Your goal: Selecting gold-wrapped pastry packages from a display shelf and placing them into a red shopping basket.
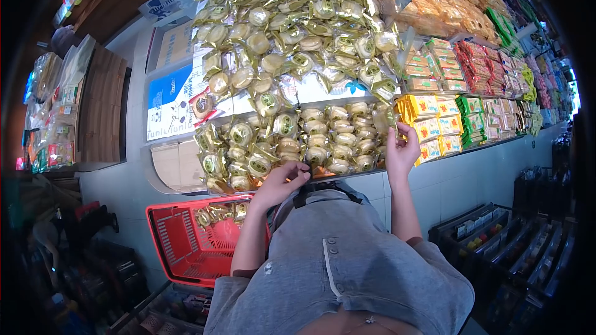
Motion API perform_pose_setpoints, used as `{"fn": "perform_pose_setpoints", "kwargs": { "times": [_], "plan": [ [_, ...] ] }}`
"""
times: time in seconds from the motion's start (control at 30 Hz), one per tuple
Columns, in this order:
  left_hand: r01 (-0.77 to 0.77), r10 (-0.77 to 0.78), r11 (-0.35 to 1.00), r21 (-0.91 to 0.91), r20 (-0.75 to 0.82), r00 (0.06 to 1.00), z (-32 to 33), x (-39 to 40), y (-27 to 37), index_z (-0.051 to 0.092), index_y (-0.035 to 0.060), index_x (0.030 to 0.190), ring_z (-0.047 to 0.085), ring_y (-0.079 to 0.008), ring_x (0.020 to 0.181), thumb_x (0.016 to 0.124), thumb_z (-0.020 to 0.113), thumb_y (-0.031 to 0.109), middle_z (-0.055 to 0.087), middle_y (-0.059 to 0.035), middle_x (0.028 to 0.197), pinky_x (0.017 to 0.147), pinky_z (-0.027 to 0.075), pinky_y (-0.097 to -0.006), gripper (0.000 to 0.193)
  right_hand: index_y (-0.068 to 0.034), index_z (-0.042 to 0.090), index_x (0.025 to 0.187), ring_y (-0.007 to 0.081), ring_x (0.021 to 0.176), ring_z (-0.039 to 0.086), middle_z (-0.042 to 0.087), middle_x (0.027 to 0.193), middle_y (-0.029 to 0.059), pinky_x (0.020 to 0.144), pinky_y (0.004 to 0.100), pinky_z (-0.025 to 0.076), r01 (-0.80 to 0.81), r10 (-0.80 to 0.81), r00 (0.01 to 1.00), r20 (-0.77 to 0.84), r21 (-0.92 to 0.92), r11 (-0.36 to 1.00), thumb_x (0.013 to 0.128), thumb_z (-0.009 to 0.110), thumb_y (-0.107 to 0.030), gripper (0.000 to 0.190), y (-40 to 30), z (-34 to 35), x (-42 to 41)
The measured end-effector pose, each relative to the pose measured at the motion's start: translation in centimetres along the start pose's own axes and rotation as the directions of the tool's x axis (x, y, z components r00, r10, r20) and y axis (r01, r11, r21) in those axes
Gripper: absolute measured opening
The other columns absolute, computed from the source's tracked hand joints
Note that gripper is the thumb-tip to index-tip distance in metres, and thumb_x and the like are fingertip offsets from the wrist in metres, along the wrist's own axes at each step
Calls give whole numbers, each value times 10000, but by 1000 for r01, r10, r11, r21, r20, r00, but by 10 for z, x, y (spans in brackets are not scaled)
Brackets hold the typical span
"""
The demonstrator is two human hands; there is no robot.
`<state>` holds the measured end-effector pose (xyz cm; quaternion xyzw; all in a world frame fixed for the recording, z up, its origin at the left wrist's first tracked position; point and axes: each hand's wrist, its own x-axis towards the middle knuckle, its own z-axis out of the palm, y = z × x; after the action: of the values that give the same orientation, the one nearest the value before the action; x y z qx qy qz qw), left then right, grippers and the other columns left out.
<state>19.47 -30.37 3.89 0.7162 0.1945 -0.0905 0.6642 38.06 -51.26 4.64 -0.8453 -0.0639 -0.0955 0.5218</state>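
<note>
A large heap of round pastries in clear and gold wrappers [279, 32] covers the display in front of me. Along its front edge, more wrapped pastries stand stacked in rows [340, 135]. My right hand [404, 151] is at the right end of these rows, its thumb and fingertips pinching a wrapped pastry [384, 118]. At the front edge of the display, my left hand [285, 180] has its fingers curled beside the stacked pastries; whether anything is between them is not visible. Below my left forearm stands a red plastic shopping basket [200, 279] with several wrapped pastries [219, 214] inside.
Yellow-wrapped packs [427, 125], green packs [471, 118] and red packs [479, 67] line the display to the right. Cardboard boxes [179, 165] and a blue-and-white printed carton [170, 102] sit at the left. Dark shelving racks [503, 246] stand at lower right. Another person [51, 237] is at far left.
</note>
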Motion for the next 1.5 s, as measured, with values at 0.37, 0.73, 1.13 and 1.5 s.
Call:
{"fn": "perform_pose_setpoints", "kwargs": {
  "times": [0.37, 0.73, 1.13, 1.5],
  "plan": [
    [-104, 47, 545, -832, -93, 995, -11, -3, -13, 430, 10, 1241, 589, -250, 980, 887, 448, 432, 562, -182, 1138, 816, 516, -364, 551, -76, 599, 937, 251, 930, 562, 576, 1005, 76, 786, 341, 470, 600, -790, 288, 541, 541, 589, 685, 709, -82, 275, -83, 53, -80],
    [-247, -235, 822, -513, -700, 674, -118, -145, -87, 510, -12, 1140, 624, -233, 856, 803, 580, 74, 604, -204, 1040, 766, 520, -323, 355, -60, 483, 1160, 330, 1111, 427, 455, 1176, 140, 950, 390, 359, 585, -433, 527, 731, 57, 809, 706, 694, -179, 515, -52, 122, -39],
    [355, -553, 828, -434, -523, 649, -79, -122, -220, 629, -28, 907, 620, -132, 695, 731, 699, 66, 659, -93, 824, 605, 502, -273, 211, -2, 507, 1054, 315, 1000, 417, 453, 1041, 145, 895, 401, 347, 608, -323, 630, 706, -190, 771, 610, 731, -272, 565, -53, 141, -42],
    [664, -559, 643, 382, -360, 747, -82, -88, -150, 645, 0, 935, 653, -195, 748, 748, 664, 324, 665, -145, 804, 695, 493, -313, 374, -6, 524, 1041, 315, 997, 440, 478, 1009, 140, 877, 390, 379, 521, -343, 641, 687, -61, 851, 605, 770, -219, 544, -67, 77, -39]
  ]
}}
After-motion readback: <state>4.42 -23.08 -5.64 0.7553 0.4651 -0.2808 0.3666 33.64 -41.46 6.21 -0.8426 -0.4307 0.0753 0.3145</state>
